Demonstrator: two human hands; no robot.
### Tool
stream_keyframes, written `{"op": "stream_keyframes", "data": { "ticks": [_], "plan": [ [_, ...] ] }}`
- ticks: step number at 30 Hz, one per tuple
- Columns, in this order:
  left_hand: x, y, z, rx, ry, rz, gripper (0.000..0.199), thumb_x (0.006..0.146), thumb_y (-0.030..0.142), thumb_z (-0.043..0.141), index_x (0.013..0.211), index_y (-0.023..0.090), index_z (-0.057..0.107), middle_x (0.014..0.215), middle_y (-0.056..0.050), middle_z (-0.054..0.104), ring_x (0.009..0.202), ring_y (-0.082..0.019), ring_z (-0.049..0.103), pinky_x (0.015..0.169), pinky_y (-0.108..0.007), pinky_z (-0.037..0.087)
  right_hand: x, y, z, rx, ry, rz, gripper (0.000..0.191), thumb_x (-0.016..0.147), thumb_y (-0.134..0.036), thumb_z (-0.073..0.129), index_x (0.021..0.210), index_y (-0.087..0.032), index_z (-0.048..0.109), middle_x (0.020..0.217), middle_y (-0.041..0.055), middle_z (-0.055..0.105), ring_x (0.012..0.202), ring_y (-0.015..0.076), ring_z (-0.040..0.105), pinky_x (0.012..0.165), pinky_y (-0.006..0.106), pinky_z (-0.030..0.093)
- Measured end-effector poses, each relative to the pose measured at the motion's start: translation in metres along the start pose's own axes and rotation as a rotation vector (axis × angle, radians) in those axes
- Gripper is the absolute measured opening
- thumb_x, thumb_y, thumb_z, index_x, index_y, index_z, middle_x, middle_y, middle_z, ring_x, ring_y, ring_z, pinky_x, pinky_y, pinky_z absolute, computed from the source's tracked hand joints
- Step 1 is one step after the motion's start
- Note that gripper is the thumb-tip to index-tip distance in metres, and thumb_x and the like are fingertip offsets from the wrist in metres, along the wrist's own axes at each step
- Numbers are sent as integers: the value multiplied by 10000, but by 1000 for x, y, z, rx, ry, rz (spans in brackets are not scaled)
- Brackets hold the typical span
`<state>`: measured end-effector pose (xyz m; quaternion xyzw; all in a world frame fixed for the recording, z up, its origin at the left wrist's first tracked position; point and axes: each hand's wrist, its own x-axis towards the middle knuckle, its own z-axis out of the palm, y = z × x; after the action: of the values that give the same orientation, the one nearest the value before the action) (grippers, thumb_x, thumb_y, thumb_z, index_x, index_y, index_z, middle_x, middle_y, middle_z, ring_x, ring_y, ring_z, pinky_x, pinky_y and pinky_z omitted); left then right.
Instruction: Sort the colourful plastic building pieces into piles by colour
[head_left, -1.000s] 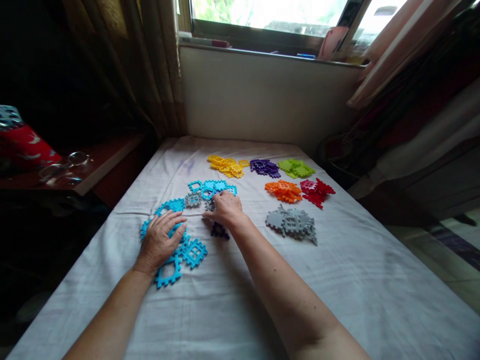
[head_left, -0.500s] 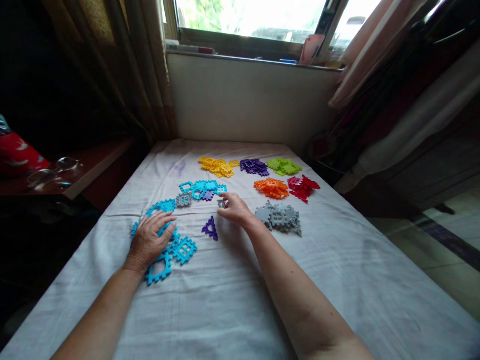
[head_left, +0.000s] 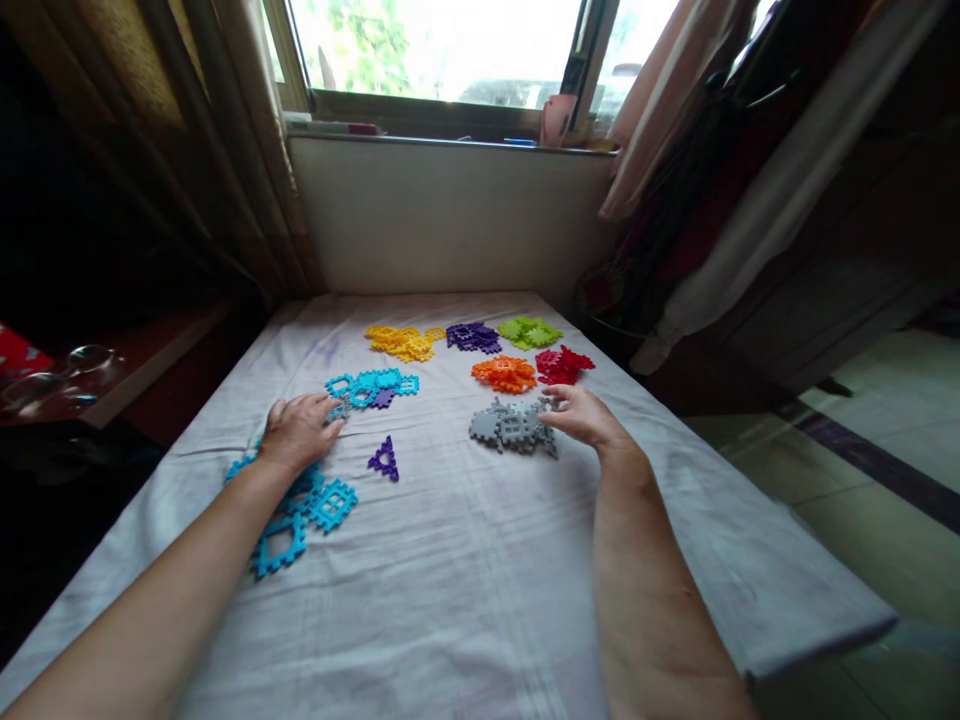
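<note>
My left hand [head_left: 298, 430] reaches over the near blue pile, its thumb and fingers closing around a grey interlocking building piece [head_left: 339, 410]. That piece lies beside the farther blue pieces [head_left: 377, 382], where a purple square [head_left: 382, 398] also rests. At the right edge of the heap of grey pieces [head_left: 514, 426], my right hand [head_left: 581, 413] has its fingers closed on a grey piece [head_left: 547, 403], partly hidden by the fingers. Between the hands lies a purple triangle piece [head_left: 385, 459]. More blue pieces [head_left: 331, 504] sit under and beside my left forearm.
Farther back are heaps of yellow [head_left: 403, 343], purple [head_left: 473, 337], green [head_left: 530, 332], orange [head_left: 504, 374] and red [head_left: 564, 365] pieces. A pale sheet [head_left: 450, 590] covers the surface. Glasses [head_left: 91, 358] lie on a wooden shelf at left.
My right hand has moved right with the grey piece to the grey heap. My left hand has gone from the blue pieces forward to another grey piece. The view has turned slightly right.
</note>
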<state>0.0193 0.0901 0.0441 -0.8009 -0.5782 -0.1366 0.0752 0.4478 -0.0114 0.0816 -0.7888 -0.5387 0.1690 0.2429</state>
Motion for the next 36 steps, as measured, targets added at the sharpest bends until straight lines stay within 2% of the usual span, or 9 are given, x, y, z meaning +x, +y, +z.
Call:
{"op": "stream_keyframes", "data": {
  "ticks": [3, 9, 15, 19, 21, 23, 28, 32, 36],
  "plan": [
    [6, -1, 2, 64, -57, 33, 365, 813, 411, 513, 1079, 282, 728, 1240, -103, 719, 1176, -323, 629, 1066, -514, 386, 0, -7, 7, -27, -44, -50, 542, 682, -192, 716, 1224, -182, 723, 982, 65, 757, 843, 203, 694, 812, 291, 533],
    [11, 2, -1, 131, -100, 31, 352, 813, 422, 501, 1020, 280, 748, 1088, -92, 764, 1037, -299, 678, 919, -415, 474, 4, -11, 9, 12, -99, -81, 462, 741, -251, 705, 1198, -188, 737, 1155, 85, 748, 958, 212, 697, 868, 290, 523],
    [16, -4, -16, 68, -82, -20, 323, 813, 401, 481, 940, 291, 758, 1026, -56, 776, 966, -271, 689, 821, -358, 502, 20, 19, 10, 183, 181, -1, 294, 802, -330, 634, 1015, -194, 785, 963, 71, 787, 858, 206, 709, 845, 312, 530],
    [21, -15, -36, -100, -41, -231, 340, 787, 475, 528, 933, 279, 765, 930, -34, 778, 842, -245, 690, 686, -312, 496, 30, 34, 30, 277, 400, 67, 318, 814, -372, 569, 966, -189, 780, 894, 84, 787, 801, 220, 713, 780, 319, 544],
    [23, -10, -46, -218, -15, -318, 366, 780, 498, 555, 955, 256, 766, 877, -36, 771, 791, -232, 684, 655, -304, 488, 33, 41, 42, 327, 481, 111, 353, 822, -386, 533, 985, -181, 770, 898, 91, 787, 782, 217, 717, 744, 308, 549],
    [25, 9, -51, -344, 5, -311, 364, 790, 492, 571, 970, 240, 762, 861, -34, 766, 765, -216, 676, 660, -300, 492, 35, 47, 54, 399, 521, 159, 380, 821, -387, 511, 997, -161, 761, 883, 96, 786, 738, 208, 715, 700, 294, 550],
    [21, 103, -43, -509, 59, 62, 241, 861, 412, 586, 930, 245, 746, 909, -26, 756, 799, -180, 661, 785, -303, 514, 38, 58, 69, 573, 556, 217, 410, 804, -386, 513, 995, -108, 746, 841, 113, 778, 621, 177, 686, 637, 272, 539],
    [14, 181, -23, -479, 58, 331, 180, 915, 349, 582, 946, 257, 733, 947, -35, 744, 856, -178, 663, 813, -308, 503, 38, 58, 71, 578, 542, 198, 410, 813, -396, 505, 995, -115, 741, 842, 108, 780, 649, 180, 696, 665, 278, 549],
    [15, 226, -4, -391, 18, 454, 140, 924, 303, 592, 948, 254, 721, 945, -42, 735, 874, -182, 658, 816, -311, 490, 37, 56, 71, 543, 522, 189, 407, 820, -398, 498, 998, -124, 740, 868, 115, 784, 732, 200, 715, 712, 293, 551]
  ]
}}
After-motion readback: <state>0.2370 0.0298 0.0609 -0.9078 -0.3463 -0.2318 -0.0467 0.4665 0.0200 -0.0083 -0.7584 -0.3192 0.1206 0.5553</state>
